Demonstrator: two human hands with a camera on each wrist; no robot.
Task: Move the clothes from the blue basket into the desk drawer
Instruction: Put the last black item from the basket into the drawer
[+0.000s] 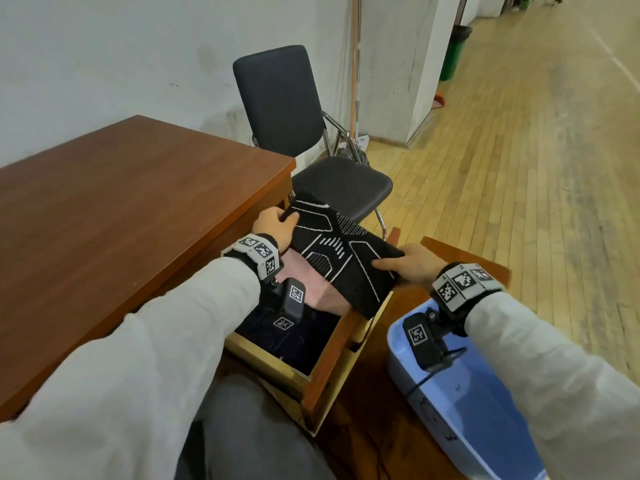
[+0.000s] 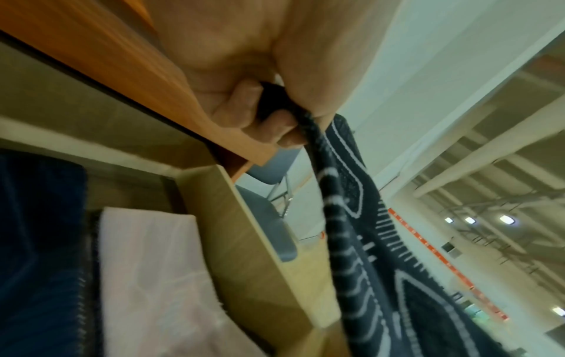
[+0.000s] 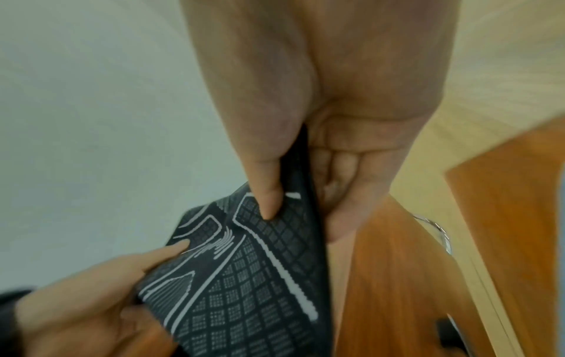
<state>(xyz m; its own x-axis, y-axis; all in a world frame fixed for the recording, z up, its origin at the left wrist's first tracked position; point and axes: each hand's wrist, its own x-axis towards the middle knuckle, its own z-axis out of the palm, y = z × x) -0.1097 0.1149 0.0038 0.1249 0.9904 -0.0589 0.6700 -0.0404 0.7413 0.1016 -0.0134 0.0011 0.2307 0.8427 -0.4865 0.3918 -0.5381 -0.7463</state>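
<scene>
A folded black garment with white line patterns [image 1: 341, 251] [image 2: 360, 241] [image 3: 244, 277] hangs tilted over the open desk drawer [image 1: 325, 362]. My left hand [image 1: 277, 225] [image 2: 263, 116] grips its far left edge, fingers curled round the cloth. At the near right edge my right hand [image 1: 405, 263] [image 3: 287, 193] pinches it between thumb and fingers. Inside the drawer lie a folded pink cloth [image 1: 322, 285] [image 2: 159, 277] and a dark navy garment [image 1: 291, 337] [image 2: 39, 241]. The blue basket [image 1: 464, 403] stands low at the right, under my right forearm.
The brown desk top [image 1: 121, 220] fills the left. A black chair [image 1: 311, 140] stands just beyond the drawer. A brown wooden panel [image 1: 464, 258] sits behind my right hand. Wooden floor [image 1: 536, 168] stretches to the right. My grey trouser leg [image 1: 249, 427] lies below the drawer.
</scene>
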